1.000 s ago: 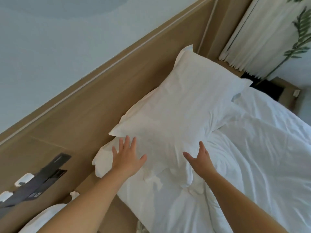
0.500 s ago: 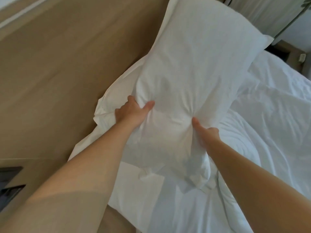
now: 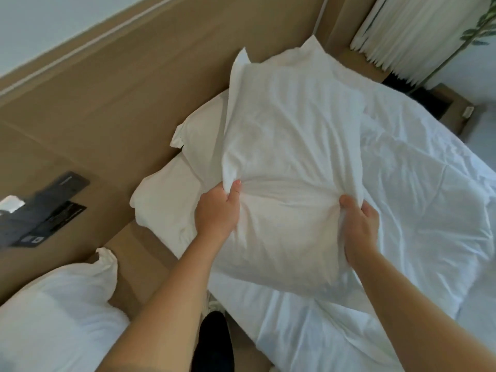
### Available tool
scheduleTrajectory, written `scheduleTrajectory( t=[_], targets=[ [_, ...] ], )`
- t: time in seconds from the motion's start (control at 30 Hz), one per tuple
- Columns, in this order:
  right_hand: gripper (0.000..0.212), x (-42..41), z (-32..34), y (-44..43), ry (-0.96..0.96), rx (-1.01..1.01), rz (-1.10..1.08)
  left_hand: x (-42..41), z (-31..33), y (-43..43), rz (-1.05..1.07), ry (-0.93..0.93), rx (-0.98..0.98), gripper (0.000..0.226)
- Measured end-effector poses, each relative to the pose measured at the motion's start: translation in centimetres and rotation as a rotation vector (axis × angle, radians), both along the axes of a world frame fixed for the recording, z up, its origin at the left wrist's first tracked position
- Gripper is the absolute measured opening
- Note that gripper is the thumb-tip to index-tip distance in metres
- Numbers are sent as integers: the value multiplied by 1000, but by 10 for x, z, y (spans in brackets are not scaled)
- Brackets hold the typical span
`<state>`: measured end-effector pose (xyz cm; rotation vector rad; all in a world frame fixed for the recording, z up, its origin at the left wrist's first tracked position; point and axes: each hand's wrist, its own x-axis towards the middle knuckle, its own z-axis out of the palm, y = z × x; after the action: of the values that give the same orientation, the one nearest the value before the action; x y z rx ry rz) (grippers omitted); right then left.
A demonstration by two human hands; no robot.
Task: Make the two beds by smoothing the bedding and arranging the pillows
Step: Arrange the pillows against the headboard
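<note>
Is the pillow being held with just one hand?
No: the left hand and the right hand both grip the pillow, one at each side of it.

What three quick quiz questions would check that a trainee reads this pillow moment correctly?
1. True or false: the left hand and the right hand both grip the held pillow.
2. Choose one: what lies against the headboard, partly under the held pillow? A) another pillow B) a folded towel C) a tray
3. Fill the gap: the curtain hangs in the top ____ corner of the head view.

Key: 1 true; 2 A; 3 right.
</note>
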<state>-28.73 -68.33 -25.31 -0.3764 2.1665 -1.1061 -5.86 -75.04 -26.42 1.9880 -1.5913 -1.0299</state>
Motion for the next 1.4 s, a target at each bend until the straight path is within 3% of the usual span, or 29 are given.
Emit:
scheduleTrajectory(
  t=[0.3, 0.47, 0.63, 0.97, 1.07, 1.27, 1.4],
  targets=[
    [10, 18, 152, 178, -244, -107, 279, 17, 182, 250, 385, 126, -110, 46],
    [20, 57, 199, 257, -319, -61, 514, 53, 240, 394, 663, 89, -117, 40],
    [11, 128, 238, 307, -414, -97, 773, 97, 269, 504, 991, 41, -225, 38],
    [16, 297, 305, 393, -576, -224, 1409, 147, 317, 680, 1624, -145, -600, 58],
    [16, 342, 319, 427, -629, -268, 1610, 153, 325, 725, 1783, -222, -704, 52],
    [13, 427, 329, 501, -710, -313, 1967, 162, 308, 800, 2106, -306, -930, 39],
    [12, 480, 309, 548, -656, -307, 2181, 173, 271, 839, 2306, -312, -951, 48]
  ],
)
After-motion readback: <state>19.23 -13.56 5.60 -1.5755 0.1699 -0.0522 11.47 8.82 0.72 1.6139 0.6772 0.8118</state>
